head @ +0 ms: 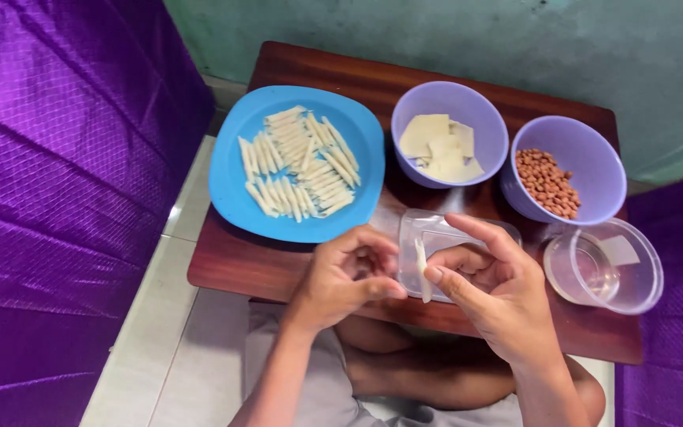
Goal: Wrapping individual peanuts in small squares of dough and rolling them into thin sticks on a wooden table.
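Pinching pale roll (421, 270), both hands' fingers clamped on it, blue plate (235, 190) beside, purple bowls (493, 126) behind

The light here is soft and even, quite bright, like daylight, and it makes no hard shadows. Under my blue plate (235, 186) there is only a thin dark shadow on the bench (231, 265). The purple cloth (57, 198) at the left of the frame shines with glare. The middle is sharp; the edges bend a little and look softer.
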